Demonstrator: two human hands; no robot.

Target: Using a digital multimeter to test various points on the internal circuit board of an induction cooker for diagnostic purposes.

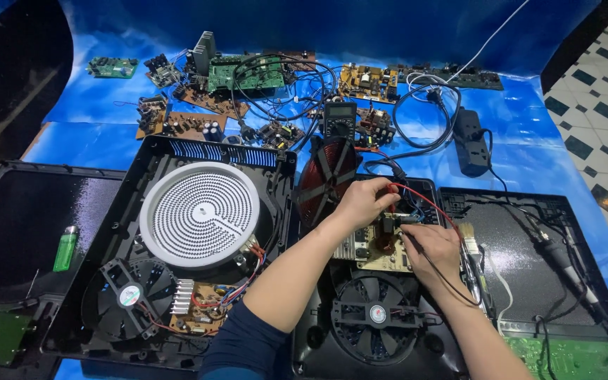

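My left hand [362, 202] is closed on a red test probe whose red lead [431, 203] loops to the right, its tip down on a beige circuit board [378, 248]. My right hand [434, 250] pinches a black probe against the same board, and its black lead runs along my wrist. The board sits in an opened black cooktop housing [431, 188], above a black cooling fan [376, 314]. A copper induction coil [326, 177] stands tilted up just left of my left hand. A black multimeter [340, 119] lies beyond the coil.
To the left lies a second opened cooktop with a white round heating element [200, 212] and its fan [130, 293]. A green lighter [65, 248] rests on a black glass panel. Several loose circuit boards [245, 72], cables and a black power strip [471, 141] lie at the back on a blue sheet.
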